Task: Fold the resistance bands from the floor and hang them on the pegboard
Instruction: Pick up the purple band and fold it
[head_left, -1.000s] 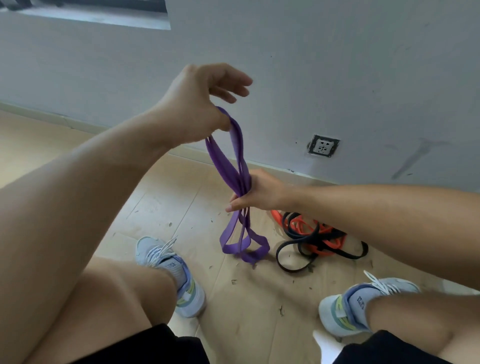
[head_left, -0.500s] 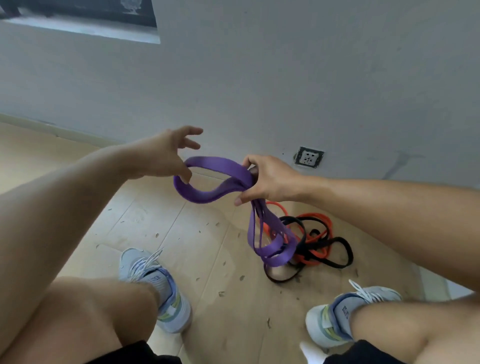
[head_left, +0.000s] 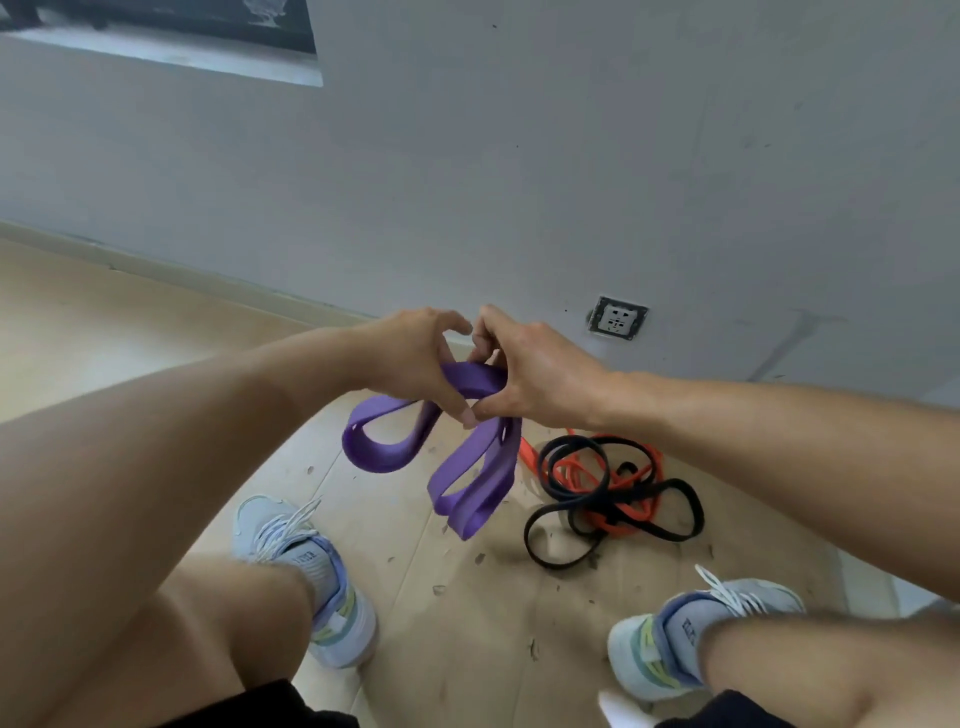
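A purple resistance band (head_left: 467, 467) hangs doubled over in the air, with one loop drooping left and a bundle of loops hanging down. My left hand (head_left: 415, 358) and my right hand (head_left: 530, 374) meet at its top, both pinching the gathered folds, thumbs nearly touching. On the wooden floor to the right lie a black band (head_left: 582, 499) and an orange band (head_left: 628, 512), tangled together in a heap. No pegboard is visible.
A grey wall (head_left: 519, 182) stands close ahead with a power socket (head_left: 618, 318) low on it. My two pale blue shoes (head_left: 306, 577) (head_left: 691, 639) stand on the wooden floor (head_left: 104, 322), which is littered with small bits of debris. A dark framed panel (head_left: 156, 31) shows top left.
My left hand came down from high above and moved right until it met my right hand. The long hanging purple band is now gathered into shorter loops.
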